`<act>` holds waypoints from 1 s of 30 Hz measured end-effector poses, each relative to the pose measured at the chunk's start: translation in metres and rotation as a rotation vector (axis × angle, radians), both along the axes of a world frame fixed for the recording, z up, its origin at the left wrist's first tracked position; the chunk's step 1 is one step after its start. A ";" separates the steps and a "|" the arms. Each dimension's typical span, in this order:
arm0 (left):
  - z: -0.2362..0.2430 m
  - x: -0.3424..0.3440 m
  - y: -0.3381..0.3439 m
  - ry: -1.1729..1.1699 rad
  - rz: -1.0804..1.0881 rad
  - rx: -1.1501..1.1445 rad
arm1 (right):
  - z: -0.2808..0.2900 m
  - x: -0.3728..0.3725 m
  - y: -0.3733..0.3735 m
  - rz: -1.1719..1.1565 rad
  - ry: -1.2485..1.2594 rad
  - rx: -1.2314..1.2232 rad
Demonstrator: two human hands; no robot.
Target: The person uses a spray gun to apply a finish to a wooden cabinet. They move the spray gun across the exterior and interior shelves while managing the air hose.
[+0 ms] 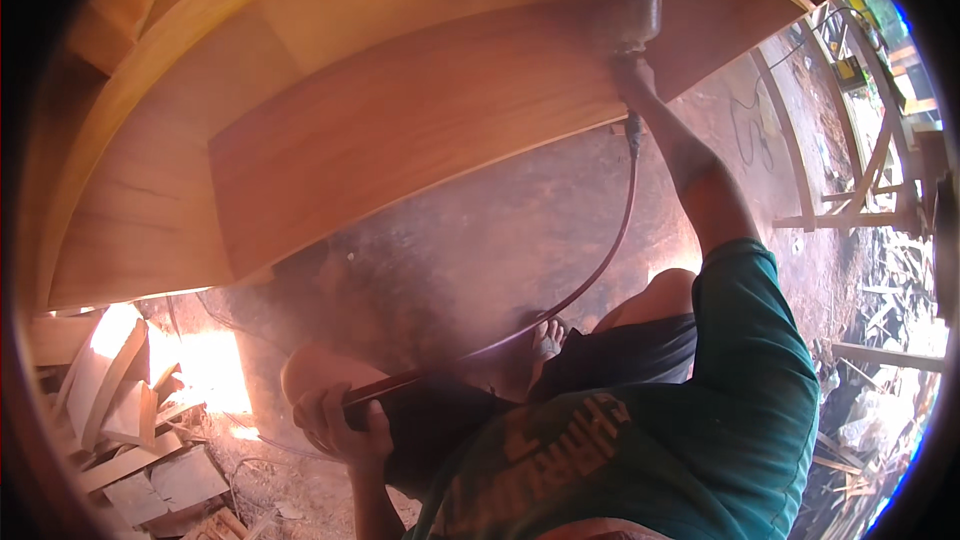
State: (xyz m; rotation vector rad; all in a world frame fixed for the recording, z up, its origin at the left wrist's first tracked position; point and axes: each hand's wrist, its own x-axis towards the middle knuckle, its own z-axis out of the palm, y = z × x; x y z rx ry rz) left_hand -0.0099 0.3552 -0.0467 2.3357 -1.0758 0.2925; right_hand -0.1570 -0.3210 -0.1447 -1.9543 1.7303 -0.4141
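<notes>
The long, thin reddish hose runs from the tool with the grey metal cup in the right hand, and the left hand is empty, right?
The left hand isn't empty: the head view shows it gripping the long, thin reddish hose. The hose does run from the grey metal-cupped tool in the right hand.

"How many hands did you count?"

"Two: one left hand (340, 424) and one right hand (636, 82)."

"And tools?"

"I saw one spray gun (637, 28), with one hose (628, 205)."

"Clothes?"

"One green shirt (700, 440), one pair of dark shorts (640, 352)."

"Feet?"

"Only one foot (547, 339) showed."

"Wood offcuts (138, 492)?"

"Several, too jumbled to number exactly."
</notes>
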 end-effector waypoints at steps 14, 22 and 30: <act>-0.019 0.027 0.070 0.115 0.280 -0.112 | 0.005 0.071 0.149 0.183 -0.099 0.160; -0.029 0.070 0.157 0.105 0.354 -0.084 | 0.019 0.212 0.321 0.381 -0.445 0.468; -0.031 0.077 0.218 0.195 0.516 -0.146 | 0.006 0.343 0.462 0.501 -0.597 0.717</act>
